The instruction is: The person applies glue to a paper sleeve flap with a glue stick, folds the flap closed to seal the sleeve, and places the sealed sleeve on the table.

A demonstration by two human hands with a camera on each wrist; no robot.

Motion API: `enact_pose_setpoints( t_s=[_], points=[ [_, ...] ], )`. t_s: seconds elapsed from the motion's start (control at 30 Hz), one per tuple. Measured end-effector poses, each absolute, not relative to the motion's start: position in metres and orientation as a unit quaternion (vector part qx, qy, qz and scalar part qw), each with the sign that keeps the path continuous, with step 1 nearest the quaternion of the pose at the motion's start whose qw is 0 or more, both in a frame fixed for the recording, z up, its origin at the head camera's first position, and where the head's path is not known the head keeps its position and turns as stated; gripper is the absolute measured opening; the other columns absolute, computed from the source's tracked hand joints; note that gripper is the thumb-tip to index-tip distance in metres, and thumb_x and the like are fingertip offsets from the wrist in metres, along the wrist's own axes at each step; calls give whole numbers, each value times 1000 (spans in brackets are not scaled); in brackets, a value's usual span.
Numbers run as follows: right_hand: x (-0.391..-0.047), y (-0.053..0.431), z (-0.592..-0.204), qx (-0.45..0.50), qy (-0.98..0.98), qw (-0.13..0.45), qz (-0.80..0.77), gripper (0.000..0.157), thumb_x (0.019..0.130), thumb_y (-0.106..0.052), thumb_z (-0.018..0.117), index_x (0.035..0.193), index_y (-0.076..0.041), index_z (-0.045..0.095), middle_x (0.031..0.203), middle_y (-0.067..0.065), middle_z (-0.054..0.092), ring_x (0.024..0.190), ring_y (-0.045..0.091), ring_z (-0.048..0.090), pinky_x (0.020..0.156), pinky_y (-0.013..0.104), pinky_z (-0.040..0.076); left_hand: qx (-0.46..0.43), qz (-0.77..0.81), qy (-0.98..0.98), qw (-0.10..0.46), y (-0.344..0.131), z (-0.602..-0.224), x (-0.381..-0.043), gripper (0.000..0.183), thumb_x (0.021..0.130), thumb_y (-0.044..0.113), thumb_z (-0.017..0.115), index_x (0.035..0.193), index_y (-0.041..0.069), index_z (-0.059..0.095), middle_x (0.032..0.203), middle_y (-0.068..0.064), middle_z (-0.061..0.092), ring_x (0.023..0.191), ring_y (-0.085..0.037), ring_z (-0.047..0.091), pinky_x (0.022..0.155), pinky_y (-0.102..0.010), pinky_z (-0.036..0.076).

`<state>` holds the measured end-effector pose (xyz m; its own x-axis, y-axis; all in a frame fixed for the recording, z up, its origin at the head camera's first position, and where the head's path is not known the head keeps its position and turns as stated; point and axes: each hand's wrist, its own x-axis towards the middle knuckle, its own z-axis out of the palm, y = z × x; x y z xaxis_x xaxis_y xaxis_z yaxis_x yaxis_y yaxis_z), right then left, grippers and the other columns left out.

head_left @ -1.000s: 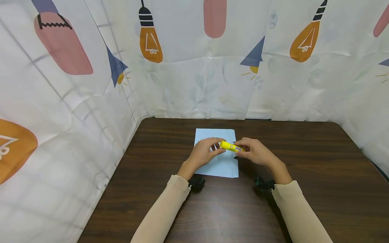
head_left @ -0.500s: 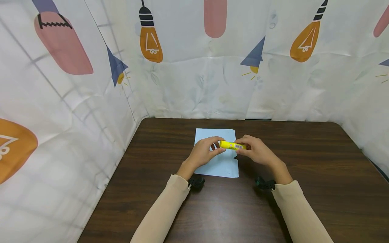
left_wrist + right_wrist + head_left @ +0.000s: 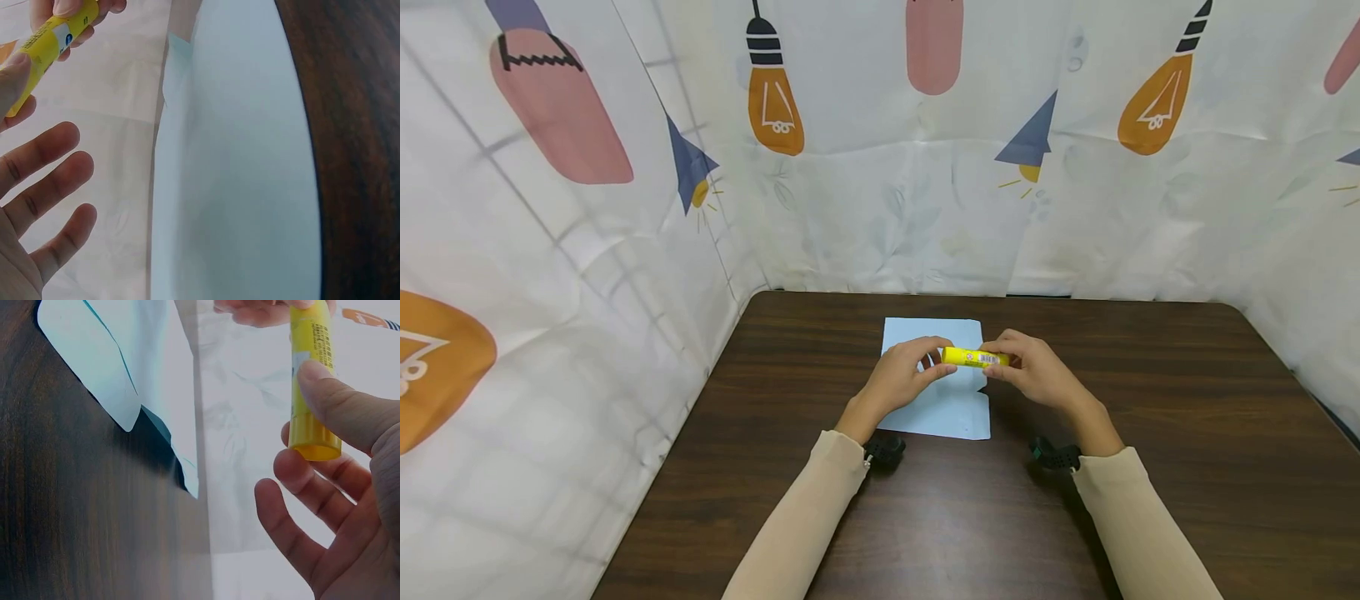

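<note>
A yellow glue stick (image 3: 973, 358) is held level between both hands, over a light blue sheet of paper (image 3: 936, 412). My left hand (image 3: 901, 375) pinches one end of it between thumb and index finger; the other fingers (image 3: 56, 181) spread loosely in the left wrist view. At the opposite end, my right hand (image 3: 1032, 372) grips the stick, its thumb (image 3: 331, 394) lying along the printed barrel in the right wrist view. Underneath, the paper has cut notches on its right edge, and a flap (image 3: 94, 362) there shows in the right wrist view.
The dark wooden table (image 3: 970, 533) extends around the paper on all sides. Black bands with small devices (image 3: 886, 452) sit on both wrists. A white curtain (image 3: 865, 225) printed with lamps hangs behind and to the left.
The right hand has lifted slightly, and the glue stick has gone from slanting down to the right to nearly level. The left hand has barely moved, and the paper stays in place.
</note>
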<state>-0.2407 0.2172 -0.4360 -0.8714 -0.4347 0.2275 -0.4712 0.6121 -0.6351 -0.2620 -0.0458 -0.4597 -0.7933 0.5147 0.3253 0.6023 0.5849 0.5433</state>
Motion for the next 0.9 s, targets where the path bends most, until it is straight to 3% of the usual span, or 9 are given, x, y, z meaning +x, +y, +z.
enact_pose_setpoints(
  t_s=[0.63, 0.9],
  points=[
    [-238, 212, -436, 233, -900, 46, 365, 38, 92, -15, 77, 128, -7, 72, 108, 5, 64, 77, 18, 55, 65, 26, 48, -320, -330, -885, 79, -47, -455, -261, 36, 99, 46, 64, 125, 22, 67, 84, 10, 65, 69, -8, 54, 61, -24, 44],
    [-240, 211, -439, 241, -899, 89, 356, 35, 89, -13, 79, 124, -9, 74, 107, 8, 64, 74, 17, 56, 64, 26, 49, -313, -338, -884, 83, -47, -454, -261, 32, 101, 47, 62, 120, 22, 69, 82, 11, 64, 67, -8, 54, 59, -24, 43]
  ],
)
